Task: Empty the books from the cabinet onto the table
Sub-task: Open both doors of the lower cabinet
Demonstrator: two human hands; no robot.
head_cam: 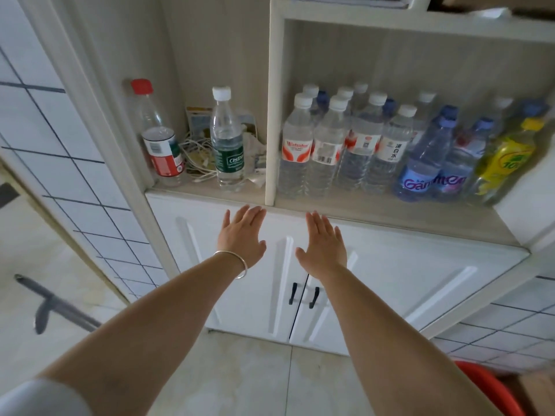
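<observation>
Head view, looking down at a white cabinet (390, 283). Both lower doors closed; two black handles (303, 294) sit side by side at the centre seam. No books visible in the open shelves or elsewhere; what is behind the closed doors cannot be seen.

Left hand (241, 235): grip released, fingers straight and together, palm facing away, held in front of the upper part of the left door, fingertips near the shelf edge. Contact with the door cannot be confirmed. Silver bangle (235, 261) on the left wrist.

Right hand (324, 241): grip released, fingers straight, palm facing away, in front of the upper part of the right door. Holds nothing. Contact likewise unclear.

Open shelf above the doors, left compartment: red-capped bottle (160, 139), white-capped bottle with green label (227, 142), tangle of white cables (196, 154) between them.

Right compartment: cluster of clear water bottles (339, 145) with white caps, blue bottles (426, 157) to their right, one yellow-labelled bottle (507, 157) at far right.

Floor: pale tile. Red basin edge (486, 385) at lower right
</observation>
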